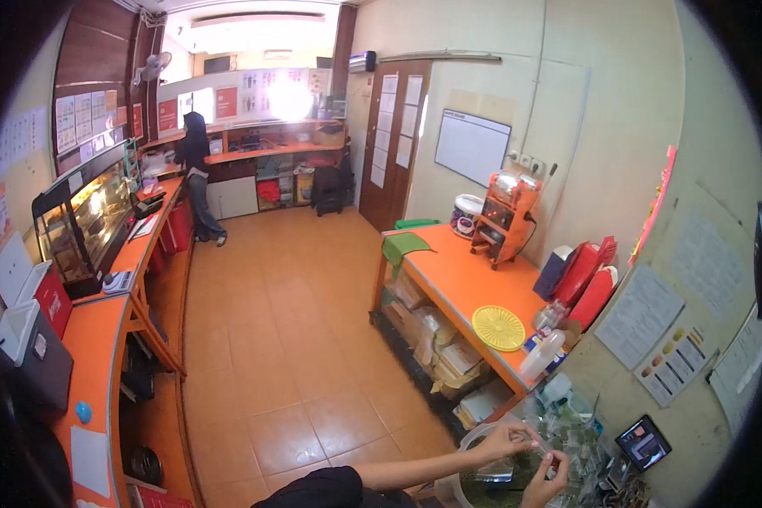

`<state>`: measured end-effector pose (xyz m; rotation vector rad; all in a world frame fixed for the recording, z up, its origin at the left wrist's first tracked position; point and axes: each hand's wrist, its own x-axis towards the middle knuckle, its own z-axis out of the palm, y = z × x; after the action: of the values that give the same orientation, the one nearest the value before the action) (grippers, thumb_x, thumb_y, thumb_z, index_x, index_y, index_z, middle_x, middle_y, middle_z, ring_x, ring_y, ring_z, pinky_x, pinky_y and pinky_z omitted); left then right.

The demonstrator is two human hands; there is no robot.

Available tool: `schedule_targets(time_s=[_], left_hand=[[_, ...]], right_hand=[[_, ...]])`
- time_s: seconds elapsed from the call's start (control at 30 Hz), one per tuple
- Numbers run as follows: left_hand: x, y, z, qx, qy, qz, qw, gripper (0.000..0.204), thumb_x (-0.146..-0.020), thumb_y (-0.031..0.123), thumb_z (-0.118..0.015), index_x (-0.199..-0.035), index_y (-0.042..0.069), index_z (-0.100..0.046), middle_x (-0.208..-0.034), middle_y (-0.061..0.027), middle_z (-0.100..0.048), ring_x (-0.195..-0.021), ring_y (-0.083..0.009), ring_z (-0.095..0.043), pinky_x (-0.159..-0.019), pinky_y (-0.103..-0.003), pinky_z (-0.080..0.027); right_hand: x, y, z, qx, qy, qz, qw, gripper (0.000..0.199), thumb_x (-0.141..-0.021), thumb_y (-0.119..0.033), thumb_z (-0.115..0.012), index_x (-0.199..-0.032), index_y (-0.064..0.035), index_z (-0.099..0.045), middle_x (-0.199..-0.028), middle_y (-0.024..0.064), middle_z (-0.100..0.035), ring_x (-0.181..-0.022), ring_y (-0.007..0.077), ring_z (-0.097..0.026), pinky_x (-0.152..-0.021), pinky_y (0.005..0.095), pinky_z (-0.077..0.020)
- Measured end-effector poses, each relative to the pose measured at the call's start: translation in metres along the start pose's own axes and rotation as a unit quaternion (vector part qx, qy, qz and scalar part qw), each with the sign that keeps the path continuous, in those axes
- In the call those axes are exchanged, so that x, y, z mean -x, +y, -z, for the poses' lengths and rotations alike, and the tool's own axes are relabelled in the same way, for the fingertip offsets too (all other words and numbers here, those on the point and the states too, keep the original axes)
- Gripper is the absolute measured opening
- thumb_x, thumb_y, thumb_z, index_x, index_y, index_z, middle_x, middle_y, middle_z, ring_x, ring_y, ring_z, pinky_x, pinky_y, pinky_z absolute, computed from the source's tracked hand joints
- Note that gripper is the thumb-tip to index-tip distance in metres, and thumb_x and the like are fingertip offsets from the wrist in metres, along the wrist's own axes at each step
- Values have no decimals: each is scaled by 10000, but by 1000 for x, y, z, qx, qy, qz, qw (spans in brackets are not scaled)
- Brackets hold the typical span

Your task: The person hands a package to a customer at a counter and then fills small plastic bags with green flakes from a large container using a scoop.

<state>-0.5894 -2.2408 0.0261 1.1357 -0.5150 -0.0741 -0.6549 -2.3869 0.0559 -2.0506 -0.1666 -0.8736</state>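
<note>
At the lower right, my left hand (510, 442) reaches over a translucent tub (449, 489) with dark green contents. Its fingertips are pinched together near those of my right hand (547, 483), whose fingers are curled closed too. Between them there seems to be something small and thin, too small to make out. Many small clear packets with green contents (574, 436) are heaped beside the tub, to the right of my hands. A phone or small tablet (643, 442) with a lit screen stands just beyond that heap.
An orange table (449, 275) holds a yellow round woven-look tray (499, 328), an orange sealing machine (508, 216) and a bucket (466, 215). Papers and bags fill its lower shelf. On the left runs an orange counter (85, 372) with a glass display case (85, 220). Another person (196, 173) stands far off.
</note>
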Motion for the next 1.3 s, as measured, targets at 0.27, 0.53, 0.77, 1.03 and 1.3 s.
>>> schedule_targets(time_s=[0.27,0.53,0.77,1.03,1.3], left_hand=[[-5,-9,-6,26,20,-17,999,169,-871,183,-711,-934,30,-675,-906,11,-631,-867,-52,-534,-752,-224,-429],[6,22,1,33,-2,-39,999,167,-834,202,-739,-856,49,-674,-644,78,-503,-595,-19,-389,-563,-207,-308],[5,-24,3,79,-48,-35,995,159,-827,202,-740,-827,70,-652,-742,54,-587,-659,-14,-469,-569,-193,-355],[6,-32,0,-27,21,-105,994,191,-878,199,-683,-845,15,-651,-688,70,-514,-637,-23,-419,-548,-216,-327],[17,-29,-17,-54,70,-39,995,188,-920,160,-635,-919,-27,-660,-844,7,-635,-793,-55,-517,-731,-240,-457]], right_hand=[[-2,4,4,-14,-10,-6,1000,239,-952,-253,-596,-980,-17,-623,-820,74,-622,-667,146,-533,-607,290,-457],[0,-3,-2,-71,-28,-15,997,176,-896,-218,-674,-871,-45,-658,-757,38,-609,-649,124,-495,-601,295,-439],[0,1,-3,-98,-50,2,994,134,-847,-149,-706,-817,-29,-655,-712,23,-613,-636,115,-491,-623,293,-429],[-2,3,-10,-94,-66,7,993,134,-852,-139,-699,-812,-27,-636,-707,27,-605,-657,115,-504,-650,299,-445],[-4,-12,-12,-49,-28,6,998,242,-848,-198,-713,-711,-32,-602,-599,25,-545,-554,112,-454,-567,296,-415]])
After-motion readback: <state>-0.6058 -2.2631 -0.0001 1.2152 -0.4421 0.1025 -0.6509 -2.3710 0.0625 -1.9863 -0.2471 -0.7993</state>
